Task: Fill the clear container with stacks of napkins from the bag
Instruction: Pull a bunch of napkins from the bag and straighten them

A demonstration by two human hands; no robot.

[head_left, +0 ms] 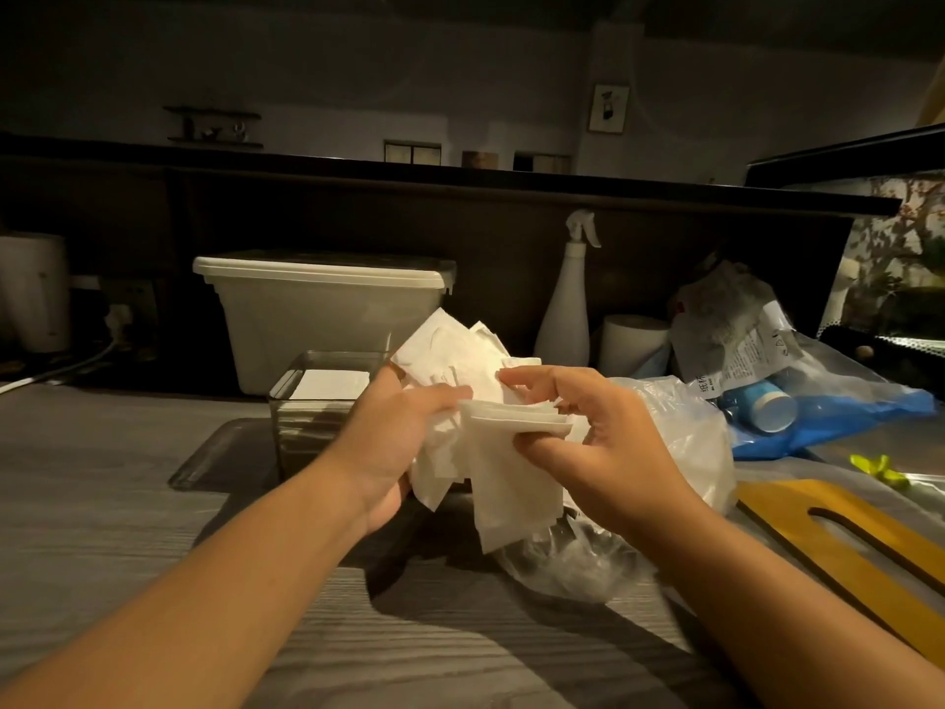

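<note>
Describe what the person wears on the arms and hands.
Nothing is worn. The left forearm and right forearm are bare down to the frame's edge, with no sleeve or cuff in view. The left hand and right hand have no gloves, and no watch, band or ring shows in the dim light.

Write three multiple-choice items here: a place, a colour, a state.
1. Where does the clear container stand? A) in front of the lidded bin B) on the floor C) on a chair
2. What colour is the spray bottle? A) red B) white C) green
3. What are the hands doing with the napkins? A) neither touches them B) only one holds them C) both grip them
Answers: 1 A: it stands just before the bin. 2 B: body and trigger are white. 3 C: left hand and right hand each grip them.
</note>
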